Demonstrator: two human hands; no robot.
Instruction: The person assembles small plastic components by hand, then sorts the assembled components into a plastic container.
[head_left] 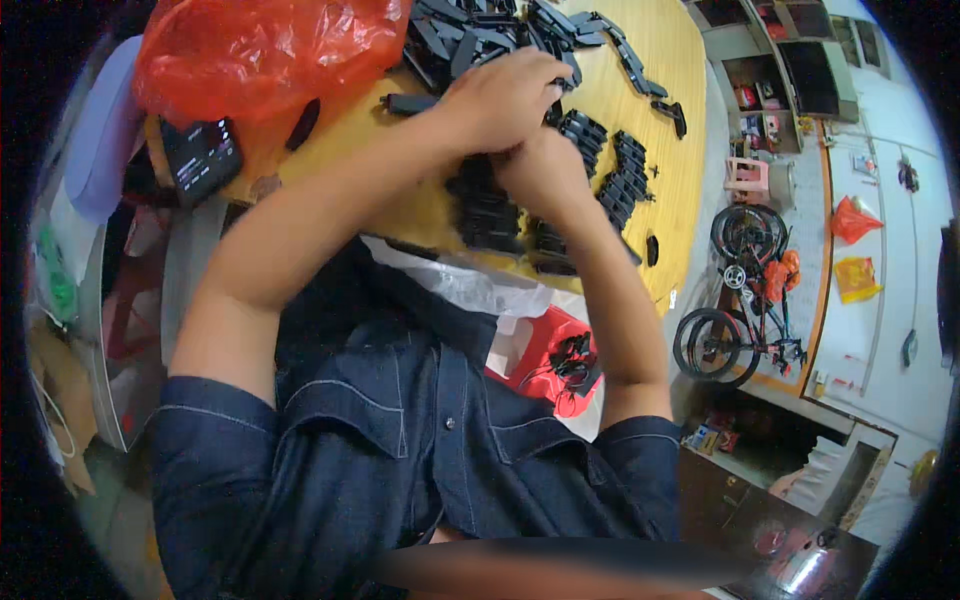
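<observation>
My left hand and my right hand meet above a yellow wooden table. Both have curled fingers pressed close together; whatever they hold is hidden behind them. Beyond my left hand lies a heap of black plastic pieces, with a linked chain of them trailing to the right. Nearer to me, under and beside my right hand, similar black pieces are lined up in rows, and another row stands to the right.
A crumpled red plastic bag covers the table's far left, near a dark phone with a lit screen. Below the front edge are clear plastic and a red box with black cords. Bicycles stand off right.
</observation>
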